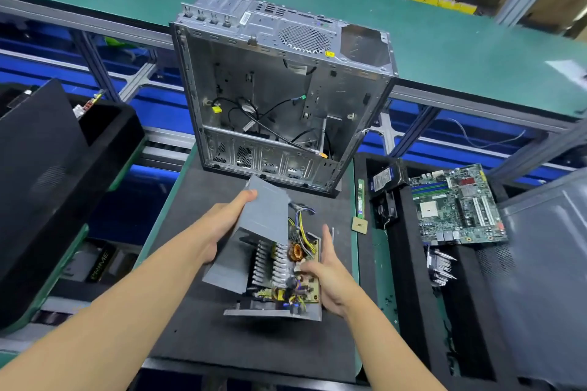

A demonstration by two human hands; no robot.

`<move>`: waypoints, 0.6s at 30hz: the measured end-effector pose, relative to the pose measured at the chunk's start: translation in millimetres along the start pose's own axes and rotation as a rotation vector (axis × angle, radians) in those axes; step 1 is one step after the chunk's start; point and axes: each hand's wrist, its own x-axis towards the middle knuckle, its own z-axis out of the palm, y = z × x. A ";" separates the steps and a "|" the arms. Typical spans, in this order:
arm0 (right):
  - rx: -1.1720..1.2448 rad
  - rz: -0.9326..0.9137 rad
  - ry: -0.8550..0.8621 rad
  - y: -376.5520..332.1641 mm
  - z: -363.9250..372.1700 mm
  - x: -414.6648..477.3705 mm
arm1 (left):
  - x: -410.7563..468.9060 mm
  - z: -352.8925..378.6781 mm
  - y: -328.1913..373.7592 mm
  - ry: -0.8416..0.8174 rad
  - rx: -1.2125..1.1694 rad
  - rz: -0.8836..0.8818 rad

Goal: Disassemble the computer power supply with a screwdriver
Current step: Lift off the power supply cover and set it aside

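The power supply [279, 276] lies open on the black foam mat [254, 346], its circuit board, heat sinks, copper coil and coloured wires exposed. My left hand [222, 225] grips the grey metal cover [266, 216] and holds it tilted up off the unit's left side. My right hand [327, 273] rests on the right edge of the base, fingers touching the board. A thin screwdriver-like tool [332, 233] lies just beyond my right hand; I cannot tell exactly what it is.
An emptied computer case [279, 98] stands behind the mat. On the right sit a motherboard [457, 209], a RAM stick [361, 200], a CPU chip [359, 225], a hard drive [384, 178] and a heat sink [441, 267]. Black panels [47, 184] lie at left.
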 end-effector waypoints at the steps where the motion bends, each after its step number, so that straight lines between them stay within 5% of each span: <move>1: 0.023 -0.006 0.019 4.9 -2.2 1.2 | -0.6 0.7 -1.7 -0.005 0.003 -0.001; 10: 0.266 0.045 0.162 19.0 7.0 23.1 | -15.5 -47.8 8.0 0.157 -0.131 0.073; 16: 0.278 0.084 0.210 19.6 31.0 46.9 | -20.1 -70.7 0.1 0.188 -0.564 0.306; 18: 0.106 0.071 0.264 16.0 33.0 50.3 | -23.8 -71.5 4.3 0.143 -0.687 0.389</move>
